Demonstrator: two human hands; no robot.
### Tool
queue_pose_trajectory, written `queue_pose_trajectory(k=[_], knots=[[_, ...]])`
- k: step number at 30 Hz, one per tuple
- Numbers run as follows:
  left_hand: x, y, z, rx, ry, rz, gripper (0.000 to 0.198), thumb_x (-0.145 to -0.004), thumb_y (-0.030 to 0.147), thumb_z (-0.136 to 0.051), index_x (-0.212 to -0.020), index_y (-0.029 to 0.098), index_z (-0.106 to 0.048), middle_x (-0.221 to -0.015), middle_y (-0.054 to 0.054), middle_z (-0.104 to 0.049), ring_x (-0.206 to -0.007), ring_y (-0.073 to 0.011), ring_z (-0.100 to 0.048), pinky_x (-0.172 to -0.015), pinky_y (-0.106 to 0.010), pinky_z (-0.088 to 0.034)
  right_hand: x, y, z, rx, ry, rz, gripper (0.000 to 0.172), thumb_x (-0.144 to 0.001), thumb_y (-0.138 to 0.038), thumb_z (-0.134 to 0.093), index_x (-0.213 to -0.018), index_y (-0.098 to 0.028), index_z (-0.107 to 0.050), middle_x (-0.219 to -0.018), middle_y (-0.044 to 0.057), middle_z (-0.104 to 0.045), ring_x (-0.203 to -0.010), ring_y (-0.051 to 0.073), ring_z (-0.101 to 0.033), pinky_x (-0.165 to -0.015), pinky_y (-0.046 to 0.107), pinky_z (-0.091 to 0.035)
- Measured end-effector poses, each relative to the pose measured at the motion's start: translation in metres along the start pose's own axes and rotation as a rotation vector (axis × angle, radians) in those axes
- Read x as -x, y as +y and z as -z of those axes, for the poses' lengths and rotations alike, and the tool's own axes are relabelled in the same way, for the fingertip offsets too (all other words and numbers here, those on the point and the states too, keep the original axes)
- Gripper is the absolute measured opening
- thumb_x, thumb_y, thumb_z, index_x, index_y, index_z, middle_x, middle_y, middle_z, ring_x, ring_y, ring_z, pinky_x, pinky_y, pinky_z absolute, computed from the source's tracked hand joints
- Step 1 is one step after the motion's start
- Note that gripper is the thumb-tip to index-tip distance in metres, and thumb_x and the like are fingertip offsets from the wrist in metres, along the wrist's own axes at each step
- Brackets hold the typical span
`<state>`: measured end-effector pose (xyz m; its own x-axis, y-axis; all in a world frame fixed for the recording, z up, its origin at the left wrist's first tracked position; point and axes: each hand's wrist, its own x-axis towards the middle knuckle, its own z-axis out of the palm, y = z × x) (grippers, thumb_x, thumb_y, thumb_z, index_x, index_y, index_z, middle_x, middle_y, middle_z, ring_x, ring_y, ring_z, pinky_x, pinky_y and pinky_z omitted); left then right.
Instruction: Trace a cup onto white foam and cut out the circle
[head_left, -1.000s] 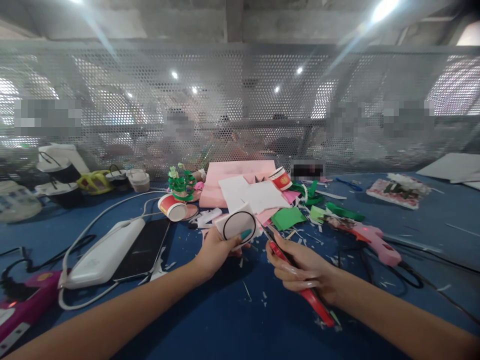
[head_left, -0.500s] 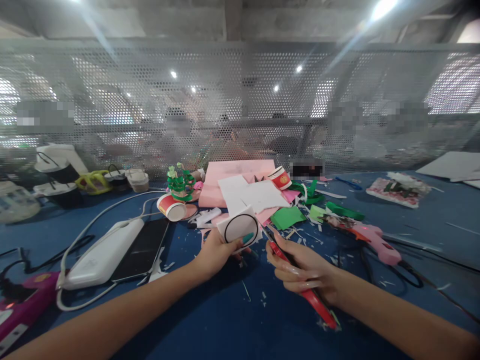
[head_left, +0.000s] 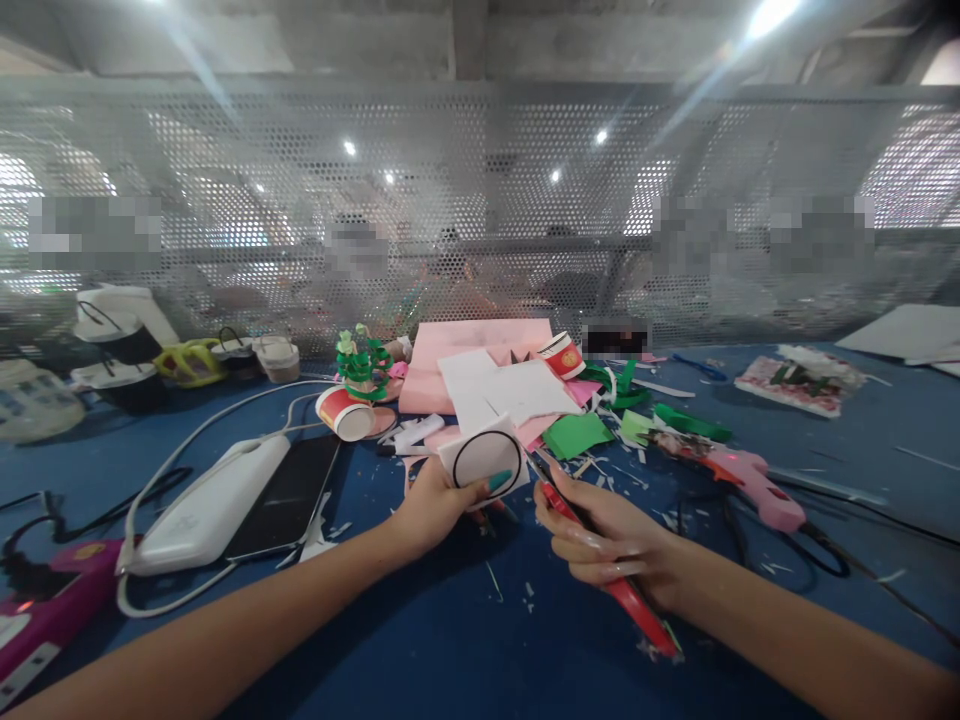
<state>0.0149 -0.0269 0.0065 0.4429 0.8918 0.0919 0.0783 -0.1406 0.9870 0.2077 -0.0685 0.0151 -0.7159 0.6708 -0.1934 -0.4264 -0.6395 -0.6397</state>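
My left hand (head_left: 435, 505) pinches a white piece of foam sheet (head_left: 484, 458) with a black circle drawn on it, thumb on its front. My right hand (head_left: 604, 540) is closed round red-handled scissors (head_left: 600, 560), whose blades point up-left and meet the sheet's right edge. Both hands hover low over the blue table (head_left: 450, 640), near its middle.
White and pink sheets (head_left: 487, 385), green scraps (head_left: 574, 435), two red paper cups (head_left: 343, 412) and a green paper ornament (head_left: 361, 362) lie behind the hands. A pink glue gun (head_left: 739, 478) lies right; a white power bank (head_left: 214, 510) and phone (head_left: 289, 495) left. Perforated metal screen (head_left: 480, 200) behind.
The white sheet has turned slightly in my left hand and shifted a little to the right, toward the scissor blades. My right hand has barely moved.
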Motion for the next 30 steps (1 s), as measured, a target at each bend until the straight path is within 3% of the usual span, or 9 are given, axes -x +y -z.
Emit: queue_pose_trajectory(k=[10,14,17,21,27,30], knots=[[0.0015,0.0004,-0.0024,-0.039,-0.019,-0.031,0.025,-0.069,0.024,-0.062,-0.091,0.012,-0.057,-0.072,-0.005,-0.066,-0.062,-0.0176,-0.064,-0.048,-0.023,-0.048,0.0012,-0.0038,-0.0046,0.013,-0.083,0.001,0.053,-0.09,-0.046,-0.03,-0.059,-0.011,-0.054,-0.032,-0.006,-0.041,-0.02,0.0,-0.017,-0.021,0.01,-0.02],[0.0012,0.0017,-0.0035,0.028,-0.024,-0.006,0.024,-0.066,0.025,-0.065,-0.085,0.012,-0.058,-0.065,-0.004,-0.066,-0.054,-0.0156,-0.061,-0.045,-0.023,-0.047,-0.0006,-0.0046,-0.0078,0.014,-0.082,-0.006,0.049,-0.089,-0.046,-0.035,-0.059,-0.011,-0.054,-0.032,-0.006,-0.042,-0.021,0.001,-0.019,-0.021,0.01,-0.02],[0.0003,0.0036,-0.0035,0.12,0.013,0.063,0.022,-0.063,0.024,-0.067,-0.079,0.011,-0.059,-0.064,-0.005,-0.067,-0.056,-0.0182,-0.063,-0.044,-0.024,-0.048,-0.0027,-0.0043,-0.0097,0.011,-0.025,0.023,0.047,-0.089,-0.045,-0.034,-0.064,-0.011,-0.055,-0.035,-0.006,-0.044,-0.021,0.001,-0.02,-0.021,0.01,-0.02],[0.0004,0.0069,-0.0033,0.202,0.067,0.119,0.03,-0.06,0.019,-0.068,-0.086,0.01,-0.059,-0.072,-0.007,-0.068,-0.061,-0.0206,-0.065,-0.045,-0.025,-0.049,-0.0043,-0.0038,-0.01,0.039,0.024,0.044,0.049,-0.089,-0.047,-0.031,-0.066,-0.011,-0.055,-0.035,-0.006,-0.043,-0.022,0.001,-0.02,-0.021,0.01,-0.019],[0.0007,0.0072,-0.0018,0.244,0.204,0.165,0.035,-0.064,0.022,-0.067,-0.095,0.012,-0.057,-0.078,-0.009,-0.069,-0.067,-0.0198,-0.066,-0.052,-0.023,-0.051,-0.004,-0.0028,-0.0078,0.059,0.011,0.038,0.051,-0.086,-0.054,-0.033,-0.065,-0.012,-0.054,-0.035,-0.006,-0.043,-0.022,0.001,-0.02,-0.021,0.01,-0.019],[0.0001,0.0052,-0.0006,0.201,0.201,0.168,0.036,-0.066,0.024,-0.066,-0.097,0.011,-0.056,-0.073,-0.009,-0.069,-0.062,-0.0176,-0.065,-0.053,-0.023,-0.051,-0.003,-0.0031,-0.0066,0.057,-0.046,0.016,0.052,-0.086,-0.054,-0.033,-0.061,-0.012,-0.053,-0.032,-0.006,-0.042,-0.021,0.001,-0.019,-0.021,0.01,-0.019]])
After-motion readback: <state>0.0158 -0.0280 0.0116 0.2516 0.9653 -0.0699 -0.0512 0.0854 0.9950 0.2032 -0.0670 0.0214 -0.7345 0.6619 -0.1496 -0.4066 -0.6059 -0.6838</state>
